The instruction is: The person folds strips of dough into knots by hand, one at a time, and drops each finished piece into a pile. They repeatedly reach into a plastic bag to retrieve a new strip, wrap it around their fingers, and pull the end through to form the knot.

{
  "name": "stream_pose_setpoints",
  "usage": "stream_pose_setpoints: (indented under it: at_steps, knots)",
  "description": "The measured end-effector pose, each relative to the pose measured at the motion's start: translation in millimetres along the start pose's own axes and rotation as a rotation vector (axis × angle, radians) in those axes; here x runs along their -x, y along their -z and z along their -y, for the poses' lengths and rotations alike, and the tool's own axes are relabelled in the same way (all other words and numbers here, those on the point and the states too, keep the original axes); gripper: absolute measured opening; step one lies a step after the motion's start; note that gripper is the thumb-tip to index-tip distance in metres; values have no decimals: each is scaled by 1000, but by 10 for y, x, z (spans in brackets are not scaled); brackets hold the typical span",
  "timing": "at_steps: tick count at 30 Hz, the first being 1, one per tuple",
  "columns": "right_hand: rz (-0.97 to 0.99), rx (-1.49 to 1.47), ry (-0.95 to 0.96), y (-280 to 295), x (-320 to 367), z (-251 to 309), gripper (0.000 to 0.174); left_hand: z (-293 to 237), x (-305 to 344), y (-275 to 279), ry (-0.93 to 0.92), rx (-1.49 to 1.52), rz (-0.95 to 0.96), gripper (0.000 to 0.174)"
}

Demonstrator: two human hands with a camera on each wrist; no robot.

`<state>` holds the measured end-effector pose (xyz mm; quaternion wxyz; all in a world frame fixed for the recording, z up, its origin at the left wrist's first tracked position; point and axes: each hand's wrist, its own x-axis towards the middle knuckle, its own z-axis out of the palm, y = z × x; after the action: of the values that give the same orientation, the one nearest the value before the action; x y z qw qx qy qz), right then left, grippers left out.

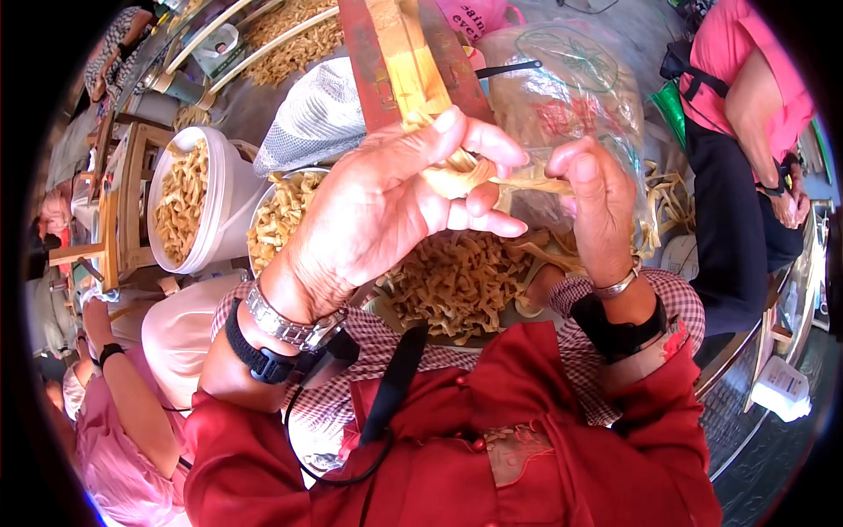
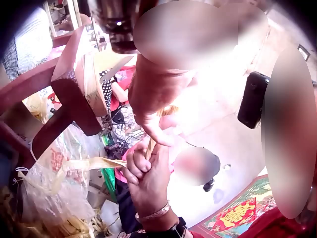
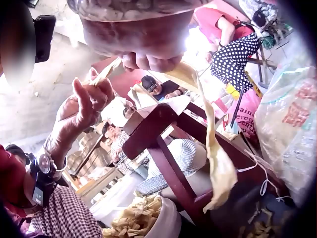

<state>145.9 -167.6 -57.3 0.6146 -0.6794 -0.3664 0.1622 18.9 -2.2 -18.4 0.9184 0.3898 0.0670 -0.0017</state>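
Holding a pale yellow strip (image 1: pixel 527 184) at chest height in the centre of the head view, a person in a red shirt has both hands raised and close together. The left hand (image 1: pixel 386 211), a metal watch on its wrist, has its fingers curled round one folded end of the strip, the thumb pressing it against them. The right hand (image 1: pixel 597 206), a bangle on its wrist, pinches the other end between the thumb and bent fingers. The strip runs taut across the short gap between the two hands. In the right wrist view a longer length of it hangs down from the right hand in front of a red wooden frame (image 1: pixel 369 53), which stands at top centre of the head view with more strips (image 1: pixel 408 61) draped over it. Below the hands lies a heap of knotted pieces (image 1: pixel 457 281). A white bucket (image 1: pixel 224 211) at the left is filled with the same pieces, and a clear plastic bag (image 1: pixel 580 88) sits behind the right hand. Another person in a pink top (image 1: pixel 746 79) stands at the upper right.
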Motion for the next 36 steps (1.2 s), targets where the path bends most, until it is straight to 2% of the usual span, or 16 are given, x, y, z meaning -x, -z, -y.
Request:
stream_pose_setpoints:
  at_steps: [6, 10, 13, 14, 17, 18, 21, 22, 27, 28, 31, 32, 33, 36]
  knots:
    - [24, 172, 148, -54, -25, 19, 26, -49, 50, 46, -60, -2, -18, 45]
    - [25, 172, 153, -23, -18, -35, 24, -168, 91, 71, -101, -30, -116, 44]
    - [41, 179, 132, -17, -20, -36, 21, -184, 80, 92, -104, 48, -69, 44]
    - [58, 190, 117, -24, -18, -47, 20, -180, 65, 29, -90, 18, -189, 50]
    - [57, 217, 132, -48, -24, -38, 17, -164, 68, 74, -57, -223, -200, 59]
    - [51, 224, 146, -57, -29, -31, 16, -142, 52, -21, -42, -306, -351, 61]
    - [62, 245, 165, -78, -26, -82, 18, -130, 82, 10, 65, -581, -393, 54]
    - [104, 189, 87, -82, -21, -93, 18, -111, 79, 22, 33, -547, -412, 41]
    - [248, -115, -299, -194, 13, 4, 17, -65, 64, 49, 0, -532, -371, 22]
    - [279, -129, -325, -235, 15, 59, 20, -41, 61, 47, -7, -529, -371, 19]
    - [504, -50, -265, -157, -45, 115, 25, -25, 44, 16, -13, -531, -367, 16]
    - [419, 16, -82, -157, -29, 103, 29, -88, 57, 13, -38, -415, -388, 14]
    - [408, 52, -42, -113, -47, 117, 28, -185, 87, 53, -103, -294, -314, 8]
    - [371, 129, 99, 29, -146, 195, 25, -328, 119, 1, -207, -273, -372, 9]
